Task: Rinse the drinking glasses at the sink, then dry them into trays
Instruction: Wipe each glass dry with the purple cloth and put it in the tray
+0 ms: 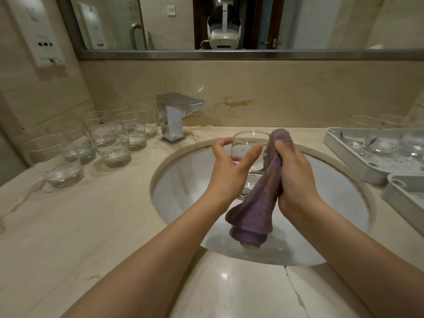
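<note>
**Glass and cloth held over the basin**

I see both hands raised above the sink (174, 180). My left hand (226, 166) has the drinking glass (249, 143) upright, its rim level and above the fingers (223, 143). The thumb lies across the near wall of the glass and the other fingers curl round the far left side, so the glass sits between thumb and fingers, touching both. The grip looks loose, with the fingers well spread.

My right hand (292, 171) is closed round a purple cloth (259, 203). The fingers wrap the cloth's upper part; its top end stands up above the knuckles, just beside the right wall of the glass, and whether it touches I cannot tell. The long lower end hangs down over the basin.

On the tabletop (91, 226) to the left, a group of glasses (110, 145) stands upright near the faucet (172, 120). To the right, a white tray (351, 157) holds more glasses, with a second tray (403, 193) just in front of it.
</note>
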Tool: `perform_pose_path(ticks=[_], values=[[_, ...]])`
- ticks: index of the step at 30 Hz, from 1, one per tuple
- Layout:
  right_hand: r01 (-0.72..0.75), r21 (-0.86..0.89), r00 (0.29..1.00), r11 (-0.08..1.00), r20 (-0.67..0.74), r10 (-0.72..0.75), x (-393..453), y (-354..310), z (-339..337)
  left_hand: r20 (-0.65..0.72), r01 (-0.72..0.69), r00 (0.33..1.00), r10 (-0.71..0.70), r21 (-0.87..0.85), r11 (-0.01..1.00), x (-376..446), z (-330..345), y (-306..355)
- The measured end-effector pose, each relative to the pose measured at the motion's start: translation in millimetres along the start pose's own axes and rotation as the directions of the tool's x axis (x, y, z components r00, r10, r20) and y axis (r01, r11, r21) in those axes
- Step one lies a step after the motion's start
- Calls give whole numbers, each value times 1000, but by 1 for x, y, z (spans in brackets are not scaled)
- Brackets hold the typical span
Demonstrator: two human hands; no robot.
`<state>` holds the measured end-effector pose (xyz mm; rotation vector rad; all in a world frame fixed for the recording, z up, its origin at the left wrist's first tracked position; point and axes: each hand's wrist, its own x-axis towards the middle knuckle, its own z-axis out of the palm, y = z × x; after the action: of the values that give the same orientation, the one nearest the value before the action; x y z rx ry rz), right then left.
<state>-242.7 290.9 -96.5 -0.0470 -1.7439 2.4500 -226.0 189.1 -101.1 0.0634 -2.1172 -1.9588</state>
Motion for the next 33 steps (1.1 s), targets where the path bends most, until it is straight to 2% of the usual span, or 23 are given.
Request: perform_pose_path(ticks=[2,4,5,6,7,8,9,11,13,15,16,18,20,22,24,26,28,30,32,33], values=[[257,-227,966,939,67,-248,-9,5,3,-16,55,998,-57,-80,995,3,0,-4],[539,-432,840,723,205,-503,-17,17,8,-61,107,991,-120,-184,977,3,1,-4],[635,-477,764,608,269,-586,-19,25,10,-82,117,987,-138,-225,967,2,2,-3],[693,-492,705,528,308,-639,-19,31,11,-87,109,987,-135,-251,962,2,2,-2],[719,-483,673,500,305,-673,-17,33,10,-83,103,988,-130,-264,959,1,2,-1],[724,-457,666,516,271,-695,-15,31,10,-80,93,990,-118,-265,960,-1,4,1],[706,-428,686,565,214,-695,-11,27,8,-70,88,992,-109,-251,964,-3,7,1],[581,-352,801,734,88,-592,-4,14,3,-31,83,995,-91,-204,975,-7,13,1],[361,-137,932,923,22,-361,1,4,0,-4,52,999,-53,-150,987,-9,16,-1],[79,99,997,992,12,-81,4,0,0,26,43,999,-40,-132,990,-10,15,-1],[-34,158,999,987,29,30,5,0,0,45,44,998,-38,-130,990,-9,13,-1],[-164,175,986,971,44,158,10,2,-3,99,45,994,-35,-98,994,-8,11,1],[-211,173,977,962,15,212,12,4,-5,147,32,989,-35,23,999,-8,11,1],[-224,168,973,960,-7,229,12,4,-6,122,0,992,-14,111,994,-6,9,0],[-198,136,980,971,-10,201,10,2,-5,68,-33,997,24,123,992,-4,6,-3],[-73,22,997,997,-6,73,4,0,-2,18,-31,999,29,63,998,-2,5,-5],[218,-198,976,956,45,-213,-5,1,2,-23,34,999,-35,-48,998,1,4,-6],[544,-405,837,735,202,-508,-15,11,6,-61,108,991,-121,-181,978,6,3,-9],[718,-496,677,488,338,-653,-16,25,9,-78,122,986,-149,-278,953,7,3,-8],[753,-504,629,424,358,-690,-14,28,8,-71,123,986,-150,-299,946,6,4,-7]])
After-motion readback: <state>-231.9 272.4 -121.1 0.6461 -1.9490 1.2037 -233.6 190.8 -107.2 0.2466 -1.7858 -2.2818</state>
